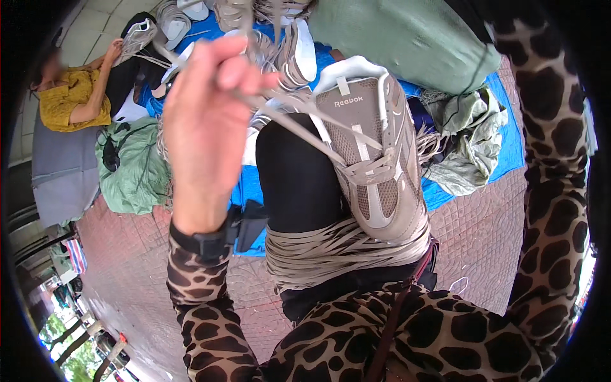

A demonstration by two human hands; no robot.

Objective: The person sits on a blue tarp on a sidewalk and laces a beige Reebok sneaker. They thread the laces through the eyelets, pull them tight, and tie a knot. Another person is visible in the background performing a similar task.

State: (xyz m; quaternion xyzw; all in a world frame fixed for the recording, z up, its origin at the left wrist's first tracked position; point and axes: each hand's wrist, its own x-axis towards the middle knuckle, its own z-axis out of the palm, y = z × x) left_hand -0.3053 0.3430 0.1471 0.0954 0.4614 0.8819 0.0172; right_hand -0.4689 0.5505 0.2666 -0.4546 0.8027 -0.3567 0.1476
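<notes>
A beige-grey sneaker [375,140] lies on my lap with its toe toward me. Its lower eyelets are laced, and the loose ends of the shoelace [299,130] stretch up and left from it. My left hand [213,114], raised left of the shoe, has its fingers curled round the lace; motion blurs them a little. My right arm [550,127] reaches far up along the right rim, and its hand is out of the picture. A thick bundle of beige laces [305,254] lies across my thighs, under the shoe's toe.
More sneakers [299,54] are piled beyond my knee on a blue tarp [509,146]. A big green sack [401,38] stands behind them, with crumpled pale green cloth [474,143] at the right. At the far left a person in yellow [76,99] handles another shoe.
</notes>
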